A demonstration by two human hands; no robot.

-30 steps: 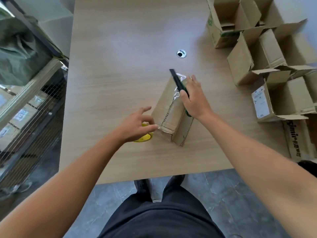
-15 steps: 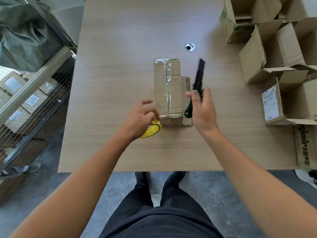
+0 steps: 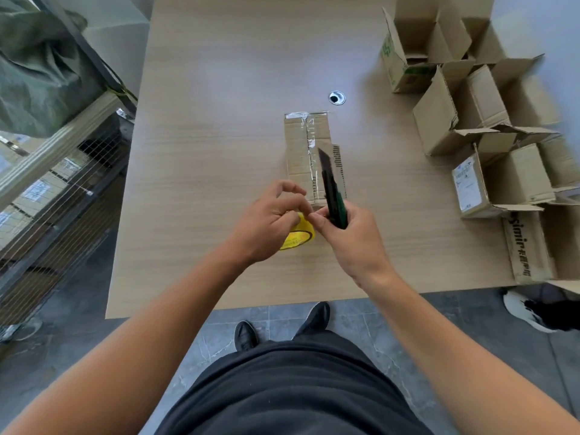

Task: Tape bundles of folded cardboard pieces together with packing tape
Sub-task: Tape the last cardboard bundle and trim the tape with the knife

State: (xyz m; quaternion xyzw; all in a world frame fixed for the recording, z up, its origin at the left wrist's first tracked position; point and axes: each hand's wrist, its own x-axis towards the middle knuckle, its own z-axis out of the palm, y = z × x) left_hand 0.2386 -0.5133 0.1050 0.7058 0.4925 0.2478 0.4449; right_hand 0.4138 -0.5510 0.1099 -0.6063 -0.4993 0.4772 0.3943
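Note:
A flat bundle of folded cardboard [image 3: 301, 152] lies on the wooden table [image 3: 219, 152], with a strip of clear tape running along its top. My right hand [image 3: 351, 243] grips a green and black utility knife [image 3: 331, 189], its tip pointing away over the bundle. My left hand [image 3: 266, 224] holds a tape roll with a yellow core [image 3: 298, 235] at the bundle's near end, fingers curled over it. The two hands nearly touch at the roll.
Several open cardboard boxes [image 3: 464, 114] crowd the table's right side. A round cable hole [image 3: 336, 97] sits beyond the bundle. A wire-mesh rack [image 3: 47, 189] with a green sack stands left. Another person's white shoe [image 3: 527, 312] is on the floor at right.
The bundle went from tilted on edge to lying flat. My right hand brought the knife from beside the bundle inward and toward me, next to my left hand on the tape roll.

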